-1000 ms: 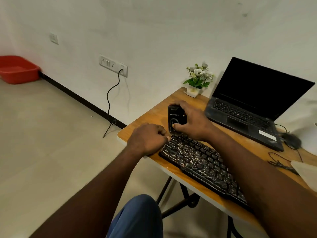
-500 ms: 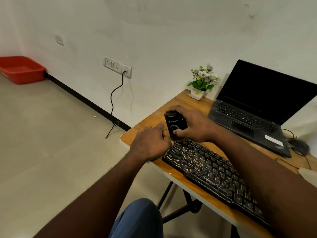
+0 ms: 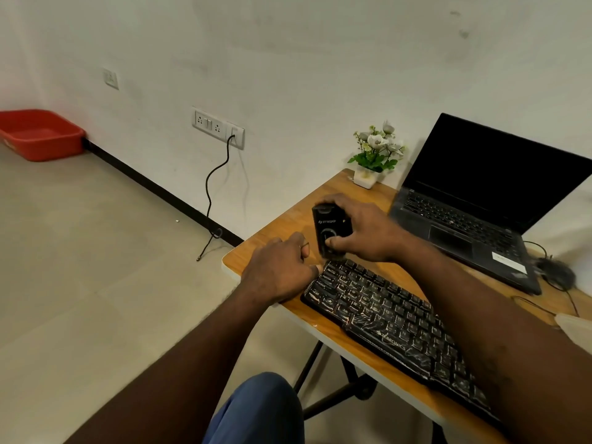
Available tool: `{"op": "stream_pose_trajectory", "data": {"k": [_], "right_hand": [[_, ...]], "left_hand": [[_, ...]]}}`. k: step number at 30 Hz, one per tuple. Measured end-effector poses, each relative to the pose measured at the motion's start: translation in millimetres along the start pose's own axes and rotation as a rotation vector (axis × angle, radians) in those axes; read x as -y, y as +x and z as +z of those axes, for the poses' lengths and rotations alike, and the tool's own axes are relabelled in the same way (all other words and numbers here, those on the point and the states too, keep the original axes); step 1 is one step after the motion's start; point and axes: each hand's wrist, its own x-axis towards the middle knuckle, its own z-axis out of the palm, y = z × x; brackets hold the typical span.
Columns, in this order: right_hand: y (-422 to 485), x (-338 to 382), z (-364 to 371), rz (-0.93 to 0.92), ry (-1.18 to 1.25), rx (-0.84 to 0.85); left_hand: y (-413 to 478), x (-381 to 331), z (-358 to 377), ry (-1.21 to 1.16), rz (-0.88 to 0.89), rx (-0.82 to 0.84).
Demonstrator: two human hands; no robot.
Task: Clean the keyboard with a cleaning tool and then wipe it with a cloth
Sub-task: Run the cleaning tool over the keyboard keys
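A black keyboard (image 3: 384, 318) lies slantwise along the front of the wooden table (image 3: 282, 229). My right hand (image 3: 365, 232) grips a small black cleaning tool (image 3: 326, 229) upright, its lower end at the keyboard's far left corner. My left hand (image 3: 278, 267) rests with curled fingers at the keyboard's left end, the thumb touching its edge; whether it grips the edge I cannot tell. A pale cloth (image 3: 576, 328) shows at the right edge of the table.
An open black laptop (image 3: 464, 225) sits behind the keyboard, with a mouse (image 3: 555, 272) and cable to its right. A small potted flower (image 3: 373, 161) stands at the table's back corner. A wall socket (image 3: 217, 126) with a hanging cable and a red tub (image 3: 38, 134) are at left.
The tool and both hands have stayed at the keyboard's far left corner; my head has turned slightly, which shifts the whole scene.
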Motion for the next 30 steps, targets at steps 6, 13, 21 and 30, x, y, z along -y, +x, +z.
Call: {"op": "stream_pose_trajectory", "data": {"k": [6, 13, 21, 30], "right_hand": [[-2, -11, -3, 0.083, -0.051, -0.104], [-15, -22, -4, 0.12, 0.244, -0.15], [-14, -25, -8, 0.118, 0.297, -0.145], [11, -23, -10, 0.029, 0.278, 0.116]], "left_hand": [[-1, -4, -3, 0.02, -0.006, -0.007], [-1, -8, -3, -0.004, -0.03, -0.044], [16, -14, -6, 0.068, 0.0, 0.0], [20, -10, -1, 0.063, 0.02, 0.023]]}}
